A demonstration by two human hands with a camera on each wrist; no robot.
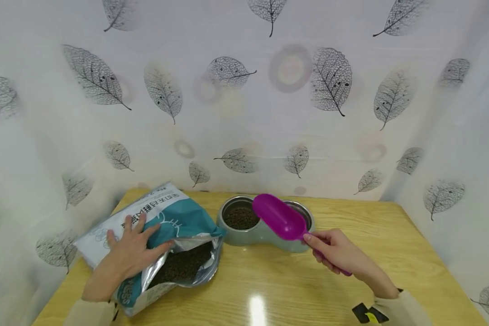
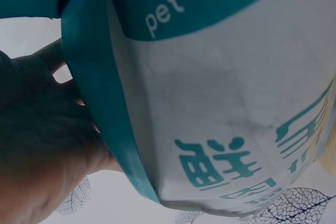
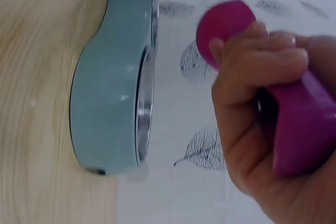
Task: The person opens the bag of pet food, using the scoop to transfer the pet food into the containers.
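Observation:
My right hand (image 1: 336, 253) grips the handle of a magenta scoop (image 1: 281, 218). The scoop's rounded end overlaps the right side of a pale green double pet bowl (image 1: 238, 237) in the head view. Brown kibble (image 1: 241, 218) lies in the bowl's left steel dish; the scoop hides much of the right dish. With fingers spread, my left hand (image 1: 128, 253) rests on a white and teal pet food bag (image 1: 195, 215) lying on its side. Its silver-lined mouth gapes toward the front right, showing kibble (image 1: 183, 266) inside. Fingers curl round the scoop handle (image 3: 302, 124) in the right wrist view.
Everything stands on a light wood table (image 1: 350, 299). A pale curtain (image 1: 244, 131) with a leaf print hangs behind it and along both sides. The bag takes up the table's left part, its opening close to the double bowl.

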